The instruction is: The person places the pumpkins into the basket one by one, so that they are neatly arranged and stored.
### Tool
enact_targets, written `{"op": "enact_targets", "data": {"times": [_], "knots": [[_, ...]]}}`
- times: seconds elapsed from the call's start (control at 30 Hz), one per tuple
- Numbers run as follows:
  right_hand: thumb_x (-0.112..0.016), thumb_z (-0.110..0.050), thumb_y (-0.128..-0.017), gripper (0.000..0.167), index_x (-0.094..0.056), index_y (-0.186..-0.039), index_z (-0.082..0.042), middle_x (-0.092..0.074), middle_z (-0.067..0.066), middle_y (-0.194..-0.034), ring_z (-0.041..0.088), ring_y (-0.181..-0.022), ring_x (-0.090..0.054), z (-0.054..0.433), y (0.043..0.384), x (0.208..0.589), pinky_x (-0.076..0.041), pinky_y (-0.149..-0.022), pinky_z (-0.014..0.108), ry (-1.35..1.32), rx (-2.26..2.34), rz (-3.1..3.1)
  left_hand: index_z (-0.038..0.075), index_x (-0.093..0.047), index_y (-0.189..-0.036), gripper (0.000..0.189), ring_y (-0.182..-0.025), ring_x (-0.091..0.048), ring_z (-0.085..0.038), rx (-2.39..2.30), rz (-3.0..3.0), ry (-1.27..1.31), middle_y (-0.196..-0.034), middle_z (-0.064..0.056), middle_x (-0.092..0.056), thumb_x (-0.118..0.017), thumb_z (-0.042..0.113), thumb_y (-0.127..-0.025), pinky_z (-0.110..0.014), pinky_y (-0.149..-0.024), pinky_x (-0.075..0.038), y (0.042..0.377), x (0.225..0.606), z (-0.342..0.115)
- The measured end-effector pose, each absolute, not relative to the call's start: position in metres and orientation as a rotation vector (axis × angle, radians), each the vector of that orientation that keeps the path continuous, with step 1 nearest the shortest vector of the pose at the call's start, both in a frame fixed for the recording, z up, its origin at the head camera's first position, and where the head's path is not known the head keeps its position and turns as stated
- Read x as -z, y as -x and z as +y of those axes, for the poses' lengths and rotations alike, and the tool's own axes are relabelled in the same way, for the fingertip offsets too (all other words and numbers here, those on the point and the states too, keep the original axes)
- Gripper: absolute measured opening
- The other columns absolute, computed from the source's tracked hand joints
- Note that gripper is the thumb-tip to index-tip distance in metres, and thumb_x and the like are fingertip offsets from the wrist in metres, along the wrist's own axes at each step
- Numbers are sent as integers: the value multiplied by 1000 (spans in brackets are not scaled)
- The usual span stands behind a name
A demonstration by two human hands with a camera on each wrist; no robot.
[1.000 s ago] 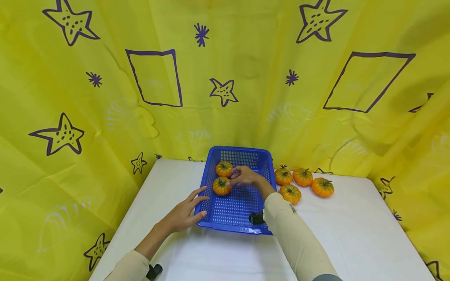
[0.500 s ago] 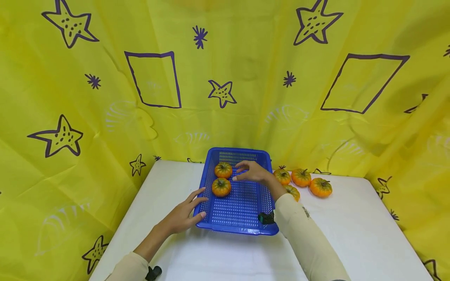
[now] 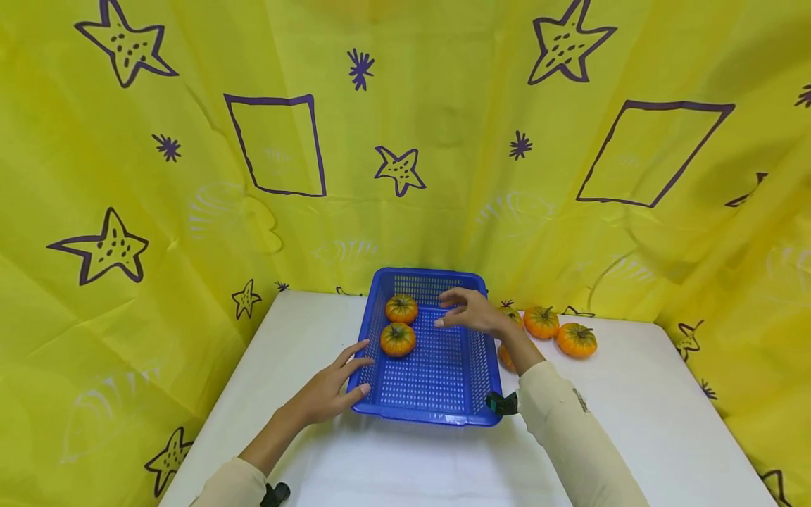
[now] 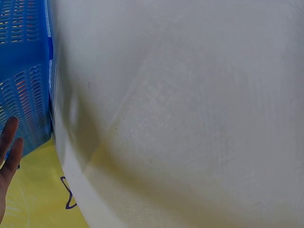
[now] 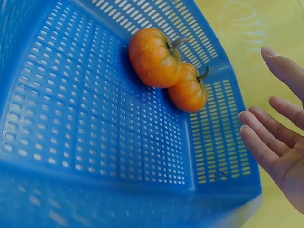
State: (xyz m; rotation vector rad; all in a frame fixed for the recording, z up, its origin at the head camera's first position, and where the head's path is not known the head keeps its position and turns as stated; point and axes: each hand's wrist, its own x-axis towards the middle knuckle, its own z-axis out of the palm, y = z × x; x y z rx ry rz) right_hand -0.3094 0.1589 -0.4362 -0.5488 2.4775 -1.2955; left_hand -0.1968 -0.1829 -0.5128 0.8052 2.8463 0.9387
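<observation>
Blue basket [image 3: 421, 387]: two pumpkins [image 3: 398, 340] by its left wall, the nearer now released. Right hand [image 3: 472, 311]: drawn back rightward, fingers loosely bent, empty. Left hand [image 3: 326, 391]: spread at left rim, gripping nothing. Four pumpkins [image 3: 576, 341]: outside, right.

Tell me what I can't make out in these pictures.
Head view: one pumpkin outside the basket and another pumpkin near it, both partly hidden by the right forearm.
Left wrist view: most of the left hand, cut off by the left edge; the basket's contents, mostly hidden by its wall.
Right wrist view: part of the right hand, cut off by the right edge.
</observation>
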Motion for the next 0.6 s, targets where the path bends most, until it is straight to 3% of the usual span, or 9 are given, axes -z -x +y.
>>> {"op": "enact_targets", "data": {"times": [0.33, 0.6], "knots": [[-79, -30, -87, 72, -47, -144, -2, -55, 25, -140, 39, -121, -61, 186, 297, 431, -54, -99, 52, 553, 1322, 2508, 16, -56, -142, 49, -143, -43, -39, -928, 2865, -818, -166, 1, -25, -60, 37, -98, -61, -102, -48, 197, 515, -183], [-78, -24, -88, 65, -49, -142, -2, -55, 23, -139, 44, -122, -57, 207, 285, 424, -58, -87, 41, 590, 1367, 2486, 16, -56, -142, 50, -142, -44, -39, -939, 2869, -833, -166, 1, -26, -58, 41, -99, -61, -103, -48, 196, 515, -185]]}}
